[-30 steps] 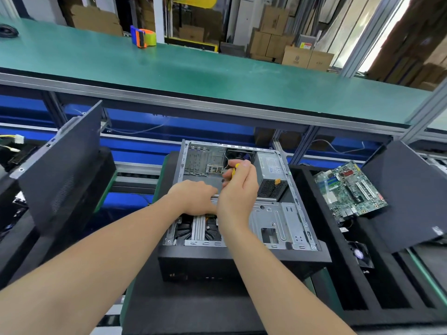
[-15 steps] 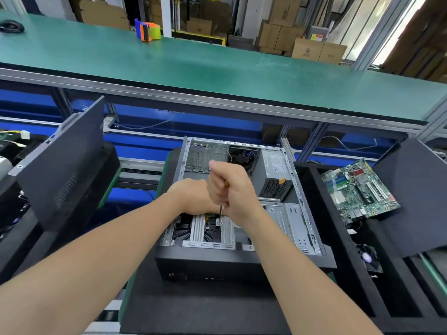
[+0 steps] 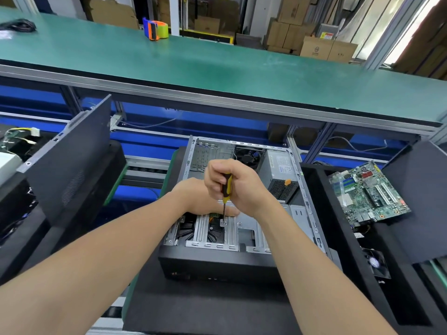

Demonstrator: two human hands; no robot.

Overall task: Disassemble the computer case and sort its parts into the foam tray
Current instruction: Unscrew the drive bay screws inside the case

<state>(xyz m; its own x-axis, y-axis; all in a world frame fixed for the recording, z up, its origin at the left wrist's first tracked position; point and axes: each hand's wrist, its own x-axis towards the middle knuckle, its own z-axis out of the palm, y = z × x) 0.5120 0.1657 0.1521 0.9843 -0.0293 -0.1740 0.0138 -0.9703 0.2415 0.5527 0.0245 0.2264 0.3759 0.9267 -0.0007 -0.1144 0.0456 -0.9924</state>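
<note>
The open computer case (image 3: pixel 312 223) lies on its side in front of me, with a power supply (image 3: pixel 280 170) and a rear fan (image 3: pixel 246 154) still inside. My right hand (image 3: pixel 239 187) grips a yellow-and-black screwdriver (image 3: pixel 226 187) upright, its tip on a screw of the metal drive cage (image 3: pixel 223 223). My left hand (image 3: pixel 200 199) rests flat on the cage just behind the tip, partly hidden by the right hand. A green motherboard (image 3: pixel 370 194) lies in the black foam tray (image 3: pixel 338 238) to the right, and a small fan (image 3: pixel 376 263) sits in a slot nearer me.
A dark side panel (image 3: pixel 70 165) leans on the left. Another dark panel (image 3: pixel 420 201) leans at the right over the tray. A green conveyor belt (image 3: pixel 217 68) runs behind, with a tape dispenser (image 3: pixel 154 29) on it. Cables and parts lie at the far left (image 3: pixel 17 141).
My right hand has swung the screwdriver from a raised grip near the case's rear down to upright, tip now on the drive cage screw. The left hand stays on the cage.
</note>
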